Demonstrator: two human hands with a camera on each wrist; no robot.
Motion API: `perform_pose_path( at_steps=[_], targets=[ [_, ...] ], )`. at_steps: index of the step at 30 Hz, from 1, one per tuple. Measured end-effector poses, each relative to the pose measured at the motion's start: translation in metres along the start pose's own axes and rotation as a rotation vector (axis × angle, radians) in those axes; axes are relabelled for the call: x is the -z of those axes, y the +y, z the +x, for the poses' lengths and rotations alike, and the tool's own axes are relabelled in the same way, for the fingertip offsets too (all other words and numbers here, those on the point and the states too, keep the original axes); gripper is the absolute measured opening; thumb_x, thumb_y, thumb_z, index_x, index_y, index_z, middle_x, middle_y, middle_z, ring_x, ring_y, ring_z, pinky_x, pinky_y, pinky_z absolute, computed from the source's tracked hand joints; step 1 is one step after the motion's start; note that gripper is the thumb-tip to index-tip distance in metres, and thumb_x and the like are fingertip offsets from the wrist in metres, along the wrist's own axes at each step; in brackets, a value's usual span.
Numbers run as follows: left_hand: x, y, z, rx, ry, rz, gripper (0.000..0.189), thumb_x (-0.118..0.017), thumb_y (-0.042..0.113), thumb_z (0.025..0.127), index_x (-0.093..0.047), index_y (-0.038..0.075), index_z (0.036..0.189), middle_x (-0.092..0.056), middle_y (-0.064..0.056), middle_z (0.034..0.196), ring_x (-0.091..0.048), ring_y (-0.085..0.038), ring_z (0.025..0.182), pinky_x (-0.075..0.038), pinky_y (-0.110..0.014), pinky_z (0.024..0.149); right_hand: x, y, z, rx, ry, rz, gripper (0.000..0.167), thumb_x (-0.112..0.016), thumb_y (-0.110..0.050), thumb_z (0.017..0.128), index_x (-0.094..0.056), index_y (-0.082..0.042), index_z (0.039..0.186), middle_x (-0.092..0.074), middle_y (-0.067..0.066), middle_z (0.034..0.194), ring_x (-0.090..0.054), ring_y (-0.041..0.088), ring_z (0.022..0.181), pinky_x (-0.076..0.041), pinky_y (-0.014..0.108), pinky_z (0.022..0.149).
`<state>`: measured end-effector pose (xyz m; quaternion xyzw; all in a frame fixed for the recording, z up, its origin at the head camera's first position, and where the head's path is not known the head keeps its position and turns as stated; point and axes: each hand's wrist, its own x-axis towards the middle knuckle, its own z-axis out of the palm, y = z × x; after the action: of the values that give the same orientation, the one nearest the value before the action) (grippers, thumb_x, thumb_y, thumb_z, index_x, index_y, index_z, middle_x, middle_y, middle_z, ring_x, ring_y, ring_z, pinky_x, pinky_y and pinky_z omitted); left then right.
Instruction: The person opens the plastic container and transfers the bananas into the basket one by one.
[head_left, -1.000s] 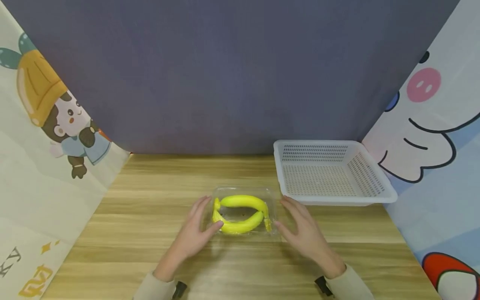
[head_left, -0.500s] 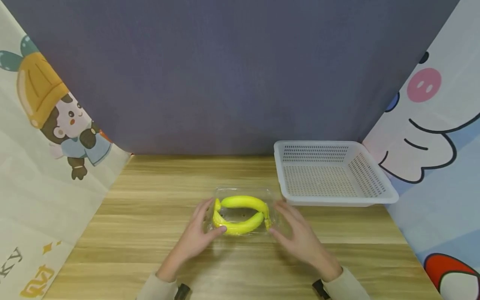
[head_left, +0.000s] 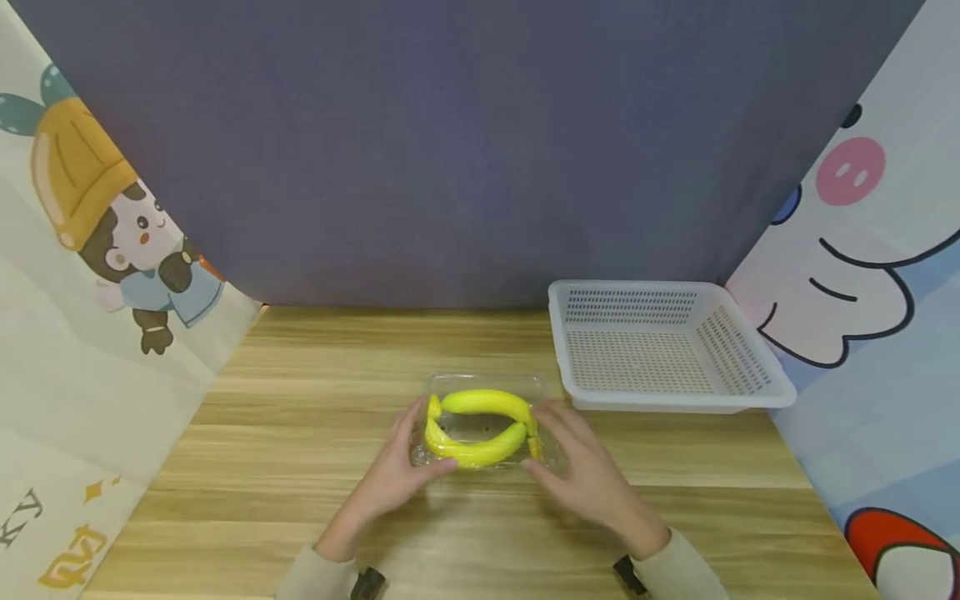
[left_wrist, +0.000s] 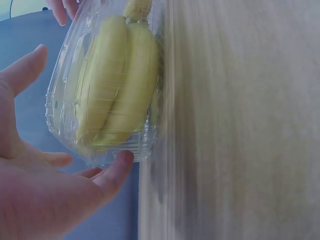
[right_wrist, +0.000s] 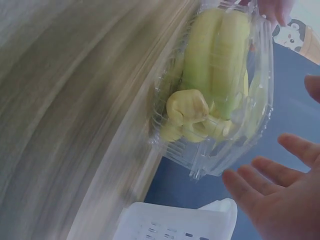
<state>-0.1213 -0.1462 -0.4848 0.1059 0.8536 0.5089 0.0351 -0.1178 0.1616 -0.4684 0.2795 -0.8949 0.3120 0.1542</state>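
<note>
Yellow bananas [head_left: 480, 453] lie inside a clear plastic clamshell box [head_left: 487, 381], which rests on the table at the middle of the head view. My left hand [head_left: 392, 477] is at the box's left end, thumb and fingers spread; in the left wrist view a fingertip [left_wrist: 123, 159] appears to touch the box's lower corner. On the other side, my right hand [head_left: 585, 475] spreads its fingers around the right end. The right wrist view shows its fingertips [right_wrist: 235, 180] very near the box's end; contact is hard to tell. Neither hand curls round the box.
A white perforated plastic basket [head_left: 637, 400] stands at the back right of the wooden table [head_left: 300, 417], close to the box. A dark grey panel [head_left: 480, 150] rises behind the table, with cartoon-printed side walls [head_left: 862, 292] left and right.
My right hand has moved left toward the box, its fingertips now over the right end. My left hand has shifted slightly right. The box and bananas have hardly moved.
</note>
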Motion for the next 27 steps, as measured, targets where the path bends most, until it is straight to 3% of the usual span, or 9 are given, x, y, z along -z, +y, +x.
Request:
perform_pose_path(
  at_steps=[7,18,27],
  targets=[
    [-0.002,-0.003,0.000,0.075,-0.012,-0.074,0.116,-0.087,0.037,0.080,-0.012,0.007,0.163,-0.025,-0.027,0.161,-0.029,-0.047,0.146,-0.024,-0.066,0.115,-0.006,0.000,0.001,0.013,-0.037,-0.057,0.071,-0.076,-0.039,0.088,-0.051,-0.005,0.146,-0.041,0.021,0.155,-0.041,0.045,0.139,-0.045,0.069,0.099],
    [-0.003,-0.010,0.002,0.101,-0.037,-0.162,0.122,-0.089,0.030,0.077,-0.007,0.007,0.163,-0.020,-0.022,0.165,-0.025,-0.047,0.147,-0.019,-0.068,0.115,-0.010,-0.005,0.008,0.008,-0.083,-0.107,0.076,-0.079,-0.041,0.084,-0.052,-0.006,0.146,-0.038,0.021,0.158,-0.034,0.046,0.144,-0.040,0.069,0.103],
    [-0.005,-0.008,0.005,0.134,-0.046,-0.248,0.124,-0.091,0.021,0.075,-0.005,0.004,0.163,-0.020,-0.026,0.164,-0.032,-0.047,0.144,-0.028,-0.064,0.115,-0.014,-0.005,0.012,-0.001,-0.137,-0.137,0.080,-0.083,-0.041,0.081,-0.053,-0.007,0.146,-0.035,0.019,0.160,-0.033,0.043,0.145,-0.041,0.064,0.107]
  ],
)
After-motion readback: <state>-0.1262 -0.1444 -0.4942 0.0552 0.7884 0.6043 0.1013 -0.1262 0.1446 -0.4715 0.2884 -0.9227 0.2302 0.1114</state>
